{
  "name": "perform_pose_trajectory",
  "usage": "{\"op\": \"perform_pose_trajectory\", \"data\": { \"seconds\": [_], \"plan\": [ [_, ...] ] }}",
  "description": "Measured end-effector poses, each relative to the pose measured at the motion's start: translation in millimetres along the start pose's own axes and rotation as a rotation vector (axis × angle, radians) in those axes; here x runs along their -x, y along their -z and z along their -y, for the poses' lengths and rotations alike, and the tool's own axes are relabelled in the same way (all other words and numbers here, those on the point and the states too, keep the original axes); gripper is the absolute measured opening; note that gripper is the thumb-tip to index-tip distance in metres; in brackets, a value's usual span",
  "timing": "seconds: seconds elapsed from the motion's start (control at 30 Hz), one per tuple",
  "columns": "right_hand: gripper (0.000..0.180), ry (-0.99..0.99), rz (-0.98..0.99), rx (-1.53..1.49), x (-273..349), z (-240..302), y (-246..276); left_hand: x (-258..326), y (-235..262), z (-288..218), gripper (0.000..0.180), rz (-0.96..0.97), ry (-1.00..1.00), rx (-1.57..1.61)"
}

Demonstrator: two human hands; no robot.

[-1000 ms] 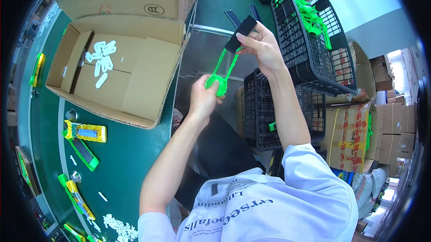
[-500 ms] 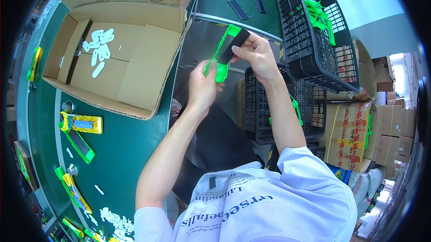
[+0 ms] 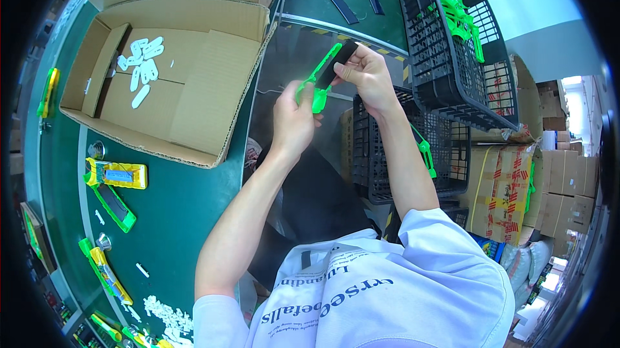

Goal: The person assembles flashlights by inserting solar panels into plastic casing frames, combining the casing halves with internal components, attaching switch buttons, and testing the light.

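Observation:
My left hand [image 3: 295, 115] is closed round the lower end of a bright green plastic frame [image 3: 321, 97], which slants up and to the right. A flat black rectangular panel [image 3: 337, 67] is pinched between the thumb and fingers of my right hand [image 3: 367, 77]. The panel lies along the right side of the green frame, touching it or very near; I cannot tell whether it sits inside. Both hands are held in the air beyond my lap, past the right edge of the green table. Part of the frame's lower end is hidden by my left fingers.
An open cardboard box [image 3: 187, 83] with several white oval pieces [image 3: 145, 67] stands on the green table [image 3: 187, 212]. Black crates [image 3: 445, 44] with green frames rise at the right. Two dark panels [image 3: 343, 9] lie on the far table. Yellow-green devices [image 3: 119, 175] line the left.
The green frame has turned so that it shows more edge-on. Both hands stay almost in place, still holding the frame and the panel.

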State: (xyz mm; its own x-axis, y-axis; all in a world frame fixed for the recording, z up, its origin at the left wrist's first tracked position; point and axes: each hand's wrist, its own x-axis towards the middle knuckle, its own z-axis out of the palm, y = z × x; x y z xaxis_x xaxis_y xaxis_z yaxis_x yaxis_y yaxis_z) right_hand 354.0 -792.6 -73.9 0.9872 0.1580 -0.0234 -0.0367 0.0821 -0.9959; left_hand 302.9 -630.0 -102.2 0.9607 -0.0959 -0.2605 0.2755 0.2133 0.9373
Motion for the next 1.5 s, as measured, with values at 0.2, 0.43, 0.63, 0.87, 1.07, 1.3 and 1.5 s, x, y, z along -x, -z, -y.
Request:
{"op": "perform_pose_trajectory", "data": {
  "seconds": [0.2, 0.43, 0.63, 0.87, 1.07, 1.3, 1.5],
  "plan": [
    [0.019, 0.009, 0.040, 0.006, 1.4, -2.7, -6.6, 0.4, 0.0, 5.0, 0.025, 0.008, -0.080, -0.084],
    [0.031, -0.005, -0.030, -0.019, 4.0, -4.4, -10.5, 0.6, 0.7, 1.6, 0.024, 0.026, -0.070, -0.100],
    [0.054, 0.111, -0.175, -0.014, 5.1, -2.9, -6.7, 2.4, 1.1, -1.9, 0.021, 0.051, 0.029, 0.021],
    [0.044, 0.202, -0.309, 0.045, 10.7, 0.7, -11.4, -0.3, 7.0, -2.2, 0.020, 0.046, 0.103, 0.061],
    [0.039, 0.332, -0.400, 0.161, 17.1, 0.7, -22.2, -2.0, 8.2, -1.4, 0.018, 0.043, 0.131, 0.188],
    [0.035, 0.501, -0.446, 0.250, 23.9, -5.0, -33.4, -2.5, 9.5, 0.8, 0.022, 0.063, 0.098, 0.249],
    [0.034, 0.570, -0.458, 0.446, 26.1, -12.1, -37.7, -3.2, 9.8, 1.8, 0.024, 0.055, 0.082, 0.272]
  ]
}}
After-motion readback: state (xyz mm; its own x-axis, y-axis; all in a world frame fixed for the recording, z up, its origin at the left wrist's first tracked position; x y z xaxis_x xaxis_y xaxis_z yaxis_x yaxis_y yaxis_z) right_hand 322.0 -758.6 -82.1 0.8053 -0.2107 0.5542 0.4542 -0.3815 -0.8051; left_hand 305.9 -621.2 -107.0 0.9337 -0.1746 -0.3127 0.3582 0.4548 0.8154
